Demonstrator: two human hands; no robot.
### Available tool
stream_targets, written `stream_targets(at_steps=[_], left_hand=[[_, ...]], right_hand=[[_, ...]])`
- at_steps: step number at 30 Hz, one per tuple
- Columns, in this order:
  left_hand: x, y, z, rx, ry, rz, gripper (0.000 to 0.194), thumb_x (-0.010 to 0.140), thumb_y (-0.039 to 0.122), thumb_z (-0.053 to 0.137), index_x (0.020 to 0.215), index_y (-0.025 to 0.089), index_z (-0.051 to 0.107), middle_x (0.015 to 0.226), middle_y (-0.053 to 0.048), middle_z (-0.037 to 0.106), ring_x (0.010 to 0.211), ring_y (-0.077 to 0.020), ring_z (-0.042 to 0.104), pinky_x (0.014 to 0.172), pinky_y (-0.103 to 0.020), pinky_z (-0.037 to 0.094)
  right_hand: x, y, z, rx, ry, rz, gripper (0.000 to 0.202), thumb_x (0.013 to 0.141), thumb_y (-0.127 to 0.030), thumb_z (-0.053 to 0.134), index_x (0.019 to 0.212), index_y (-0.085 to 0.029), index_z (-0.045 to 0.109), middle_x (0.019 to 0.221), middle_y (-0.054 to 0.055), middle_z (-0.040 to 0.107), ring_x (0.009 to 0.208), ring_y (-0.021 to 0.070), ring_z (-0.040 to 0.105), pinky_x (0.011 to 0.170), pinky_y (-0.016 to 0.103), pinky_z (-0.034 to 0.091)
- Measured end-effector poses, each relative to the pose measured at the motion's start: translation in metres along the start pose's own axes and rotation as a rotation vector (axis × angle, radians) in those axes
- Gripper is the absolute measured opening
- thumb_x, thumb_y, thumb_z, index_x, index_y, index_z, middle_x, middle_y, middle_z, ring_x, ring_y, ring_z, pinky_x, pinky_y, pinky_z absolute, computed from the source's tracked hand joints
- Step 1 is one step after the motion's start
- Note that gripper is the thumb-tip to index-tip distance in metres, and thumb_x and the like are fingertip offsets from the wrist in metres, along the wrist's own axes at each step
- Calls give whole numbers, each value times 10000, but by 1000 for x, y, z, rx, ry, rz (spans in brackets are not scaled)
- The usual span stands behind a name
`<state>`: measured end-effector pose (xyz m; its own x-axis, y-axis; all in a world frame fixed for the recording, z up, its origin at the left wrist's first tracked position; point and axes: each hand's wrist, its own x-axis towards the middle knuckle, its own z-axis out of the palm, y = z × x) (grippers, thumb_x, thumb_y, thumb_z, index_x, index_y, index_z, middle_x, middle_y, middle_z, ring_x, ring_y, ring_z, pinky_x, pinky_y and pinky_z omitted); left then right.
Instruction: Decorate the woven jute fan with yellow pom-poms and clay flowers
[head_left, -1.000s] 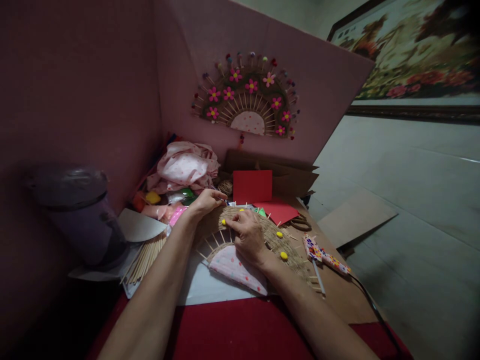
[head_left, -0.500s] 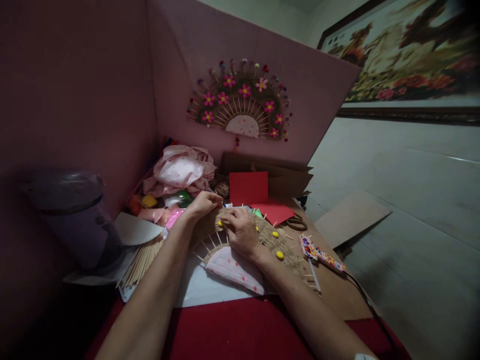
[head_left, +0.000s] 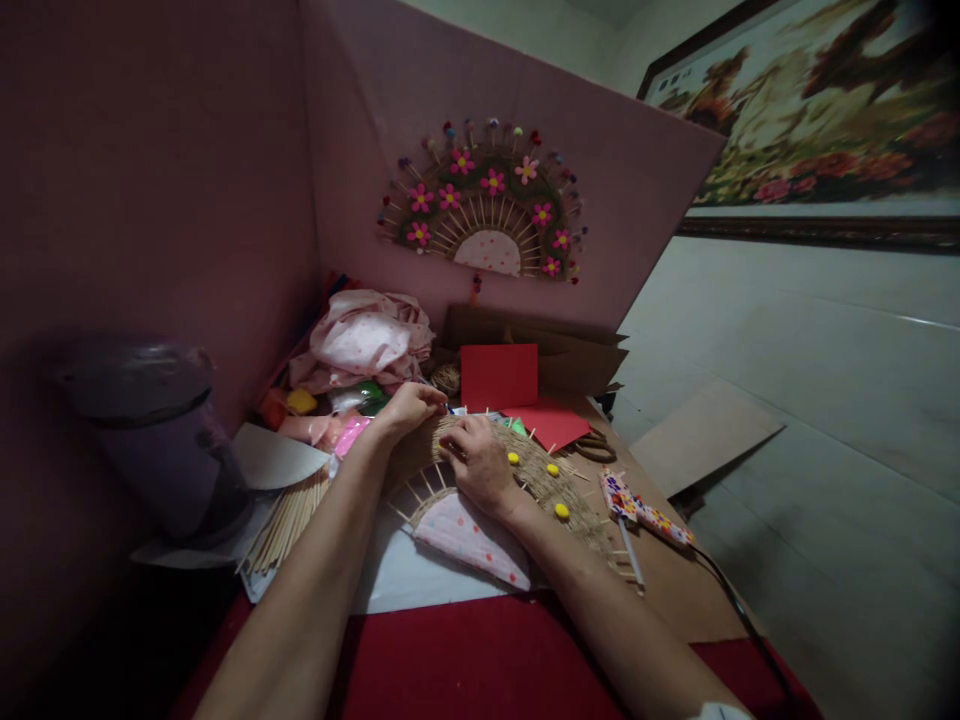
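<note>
A half-round fan of thin sticks woven with twine (head_left: 570, 490) lies flat under my hands, with yellow button-like dots (head_left: 553, 470) on its band and a white spotted cloth half-circle (head_left: 469, 540) at its base. My left hand (head_left: 416, 408) is closed at the fan's upper left edge; a small dark blue bit shows by its fingertips. My right hand (head_left: 478, 465) rests on the twine band with curled fingers, its fingertips on a yellow dot at the left, mostly covered. Several bare sticks (head_left: 427, 485) show between the band and the cloth.
Right of the fan lies a flower-patterned glue gun (head_left: 645, 512) with its cord. Behind are red cards (head_left: 499, 375), scissors (head_left: 596, 446) and crumpled spotted cloth (head_left: 371, 335). Loose sticks (head_left: 289, 520) and a lidded bin (head_left: 157, 440) stand left. A finished flowered fan (head_left: 487, 210) hangs on the board.
The right fingers have shifted slightly left and down, covering more of the yellow dot. A dot right of that hand shows more fully. The left hand stays at the edge.
</note>
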<state>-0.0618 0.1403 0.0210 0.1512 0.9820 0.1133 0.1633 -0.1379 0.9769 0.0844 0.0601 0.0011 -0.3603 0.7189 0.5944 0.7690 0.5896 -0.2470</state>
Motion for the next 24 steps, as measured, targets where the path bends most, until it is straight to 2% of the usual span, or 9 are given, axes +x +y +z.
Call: stream_targets(at_steps=[3, 5, 7, 10, 12, 15, 18, 21, 24], left_hand=[[3, 1, 0, -2, 72, 10, 148, 581, 84, 608, 685, 120, 706, 616, -43, 693, 626, -171, 637, 628, -256, 485], [5, 4, -1, -6, 174, 30, 169, 618, 116, 602, 754, 118, 702, 607, -39, 678, 594, -157, 617, 599, -246, 469], [6, 10, -3, -21, 300, 60, 194, 667, 169, 590, 829, 130, 689, 588, -21, 648, 564, -141, 586, 564, -230, 439], [3, 21, -7, -88, 456, 96, 165, 725, 262, 572, 821, 156, 654, 549, 10, 582, 528, -119, 533, 512, -210, 387], [-2, 29, -8, -166, 500, 97, 159, 743, 314, 564, 747, 163, 611, 505, 28, 522, 475, -102, 479, 470, -207, 353], [-12, 43, -5, -299, 458, 66, 123, 723, 279, 574, 670, 175, 533, 455, 53, 439, 403, -78, 400, 415, -201, 315], [-26, 54, 5, -413, 352, 37, 100, 645, 133, 576, 621, 172, 487, 492, 48, 457, 429, -66, 438, 439, -187, 364], [-43, 59, 17, -481, 277, 22, 121, 598, 64, 579, 624, 151, 499, 552, 18, 524, 506, -84, 532, 514, -203, 438], [-63, 57, 29, -559, 150, 2, 95, 636, 124, 649, 666, 123, 558, 615, -35, 600, 610, -138, 618, 608, -259, 492]], right_hand=[[0, 0, -11, 20, 54, 10, 158, 810, -221, 633, 966, -199, 646, 932, 68, 599, 912, 222, 483, 816, 357, 401], [-1, 2, -27, 26, 103, 30, 190, 828, -235, 614, 1009, -189, 645, 931, 74, 603, 906, 222, 490, 817, 355, 408], [-6, 9, -48, 27, 142, 54, 145, 851, -232, 580, 961, -186, 664, 915, 73, 603, 901, 216, 499, 811, 349, 414], [-22, 33, -83, -1, 177, 110, 124, 846, -251, 580, 866, -183, 683, 870, 70, 615, 870, 214, 523, 783, 354, 418], [-37, 57, -105, -35, 185, 170, 138, 842, -261, 573, 818, -185, 686, 833, 69, 624, 838, 212, 542, 766, 360, 423], [-60, 93, -132, -88, 183, 246, 191, 836, -319, 559, 782, -187, 686, 826, 78, 640, 821, 218, 567, 750, 372, 436], [-73, 108, -148, -88, 177, 325, 218, 828, -352, 551, 777, -191, 687, 811, 78, 656, 797, 217, 586, 716, 365, 446], [-71, 92, -149, 3, 191, 287, 169, 817, -313, 576, 773, -191, 685, 801, 69, 654, 785, 204, 592, 703, 347, 455], [-58, 56, -136, 133, 160, 196, 112, 819, -242, 594, 766, -196, 681, 795, 56, 645, 799, 193, 585, 724, 341, 459]])
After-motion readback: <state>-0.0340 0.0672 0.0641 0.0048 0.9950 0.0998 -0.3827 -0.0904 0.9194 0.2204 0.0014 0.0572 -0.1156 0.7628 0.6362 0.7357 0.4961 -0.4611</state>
